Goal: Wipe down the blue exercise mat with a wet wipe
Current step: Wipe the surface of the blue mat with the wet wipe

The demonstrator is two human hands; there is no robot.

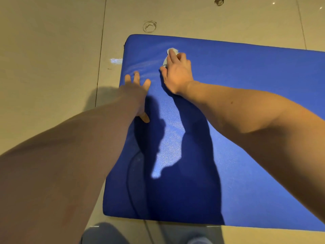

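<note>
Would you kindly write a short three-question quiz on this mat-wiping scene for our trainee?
1. Which hand holds the wipe?
2. True or false: the left hand lies open on the mat.
3. The wipe is: A) on the mat's far left part; B) at its near edge; C) off the mat.
Key: 1 right hand; 2 true; 3 A.

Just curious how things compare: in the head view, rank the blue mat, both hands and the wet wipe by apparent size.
1. blue mat, largest.
2. left hand and right hand: look alike, unranked.
3. wet wipe, smallest, partly covered.
</note>
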